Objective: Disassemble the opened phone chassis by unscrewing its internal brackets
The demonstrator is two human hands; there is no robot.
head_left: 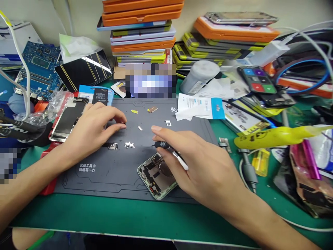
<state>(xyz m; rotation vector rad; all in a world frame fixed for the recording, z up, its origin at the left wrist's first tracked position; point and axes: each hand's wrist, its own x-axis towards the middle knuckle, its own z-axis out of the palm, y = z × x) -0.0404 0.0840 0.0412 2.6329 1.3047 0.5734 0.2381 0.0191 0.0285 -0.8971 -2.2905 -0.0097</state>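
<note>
If the slim black tool (164,145) slips in my right hand (205,163), it could gouge the opened phone (155,175) at five o'clock on the mat (104,182). My right fingers grip that tool; my left hand's (91,121) fingertips nearly meet, anything between them I can't tell.

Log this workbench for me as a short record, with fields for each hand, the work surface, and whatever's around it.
left hand: over the mat's left side, thumb and forefinger close together; any small item between them unclear
right hand: holding a slim dark-tipped tool above the opened phone
surface: grey mat on green table
loose parts: small metal pieces
behind: stacked orange cases
right side: yellow bottle
</note>
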